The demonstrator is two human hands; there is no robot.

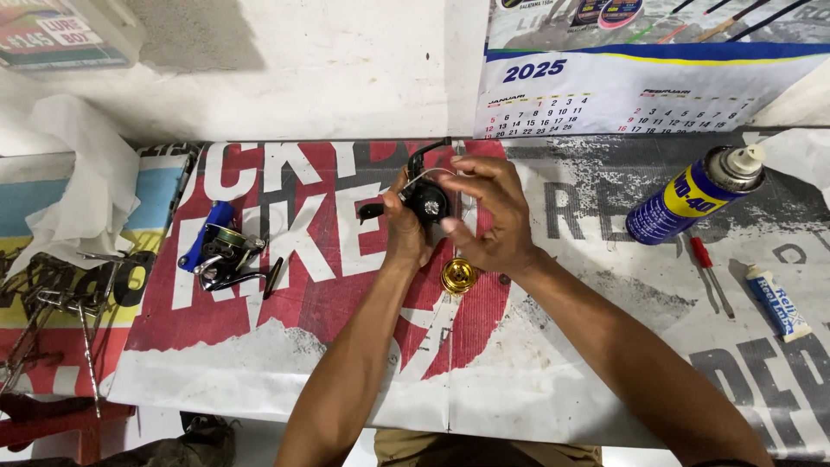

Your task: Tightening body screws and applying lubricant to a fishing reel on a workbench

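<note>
Between my two hands, just above the red and white printed banner (346, 294) that covers the bench, I hold a black spinning reel (424, 197). My left hand (405, 232) wraps the reel's body from below and from the left, fingers clamped round it, with the black handle knob sticking out past my knuckles to the left. My right hand (488, 216) comes in from the right; its fingers are curled together over the front and top of the reel, the fingertips pressed against the rotor where a shiny metal centre shows. The thin bail wire arcs over the top, just beyond my right fingertips, and the reel's foot points away from me toward the wall.

Just below my right fingers, lying on the banner, is a gold spool (458, 275), apart from the reel and untouched. Well off to the left of my left fingers lies a second reel with a blue spool (220, 252). Far to the right of my right hand a blue and yellow spray can (692, 197) lies on its side, with a red-handled screwdriver (709, 272) and a small blue and white tube (778, 303) near it.
</note>
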